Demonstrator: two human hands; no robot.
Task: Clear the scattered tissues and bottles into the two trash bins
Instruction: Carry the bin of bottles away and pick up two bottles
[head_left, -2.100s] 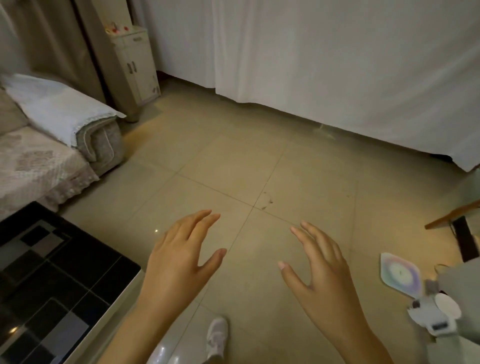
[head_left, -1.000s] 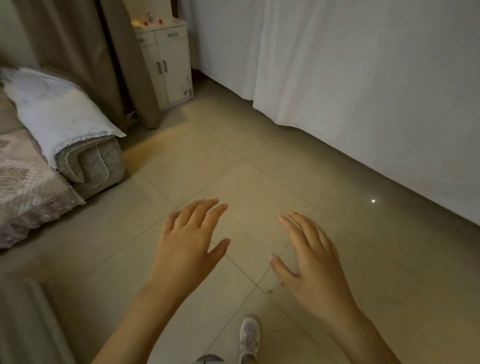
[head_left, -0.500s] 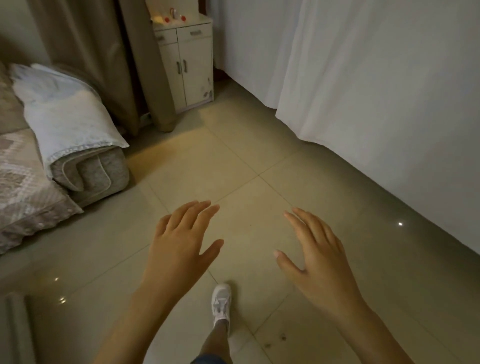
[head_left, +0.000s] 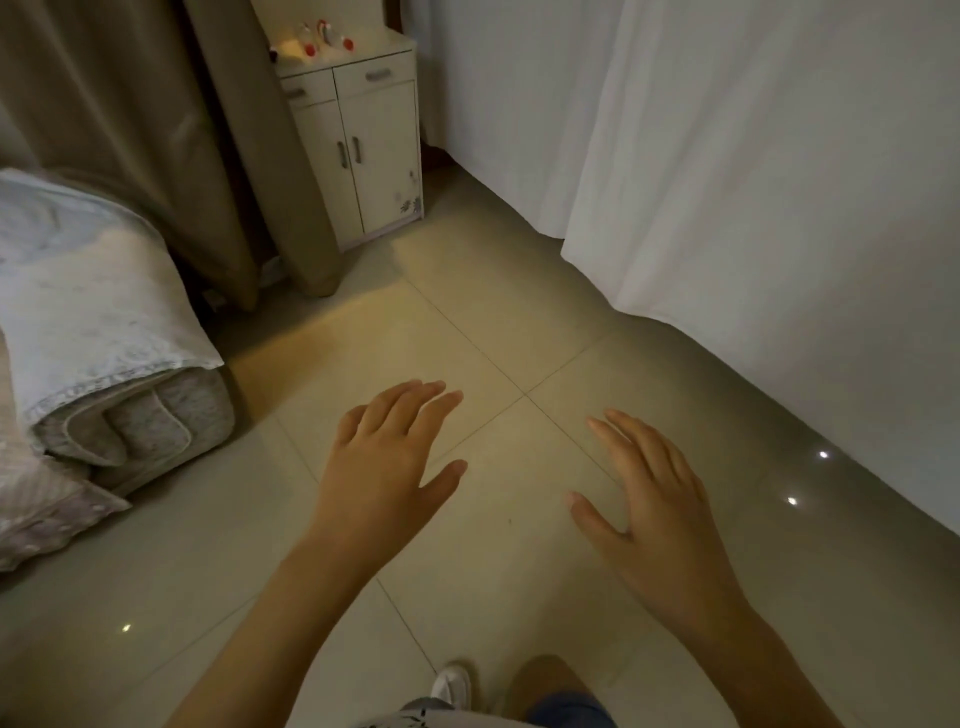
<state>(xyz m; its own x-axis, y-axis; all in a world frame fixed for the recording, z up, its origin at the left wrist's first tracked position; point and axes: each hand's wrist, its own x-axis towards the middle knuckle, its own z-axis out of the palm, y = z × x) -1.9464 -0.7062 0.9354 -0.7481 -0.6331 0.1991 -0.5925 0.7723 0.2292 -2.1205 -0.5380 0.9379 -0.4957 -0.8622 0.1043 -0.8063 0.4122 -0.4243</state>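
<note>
Hands — left hand (head_left: 387, 467), right hand (head_left: 657, 512) — outstretched, palms down, empty.

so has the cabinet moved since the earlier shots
Yes in the picture, but only because the camera moved: the cabinet looks larger and further right, yet stays beside the brown curtain.

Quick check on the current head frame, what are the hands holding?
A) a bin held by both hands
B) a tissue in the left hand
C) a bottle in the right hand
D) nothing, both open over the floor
D: the left hand and right hand are both spread flat with fingers apart, palms down above the beige tiled floor, nothing in either; no tissue, bottle or bin shows in this view.
</note>
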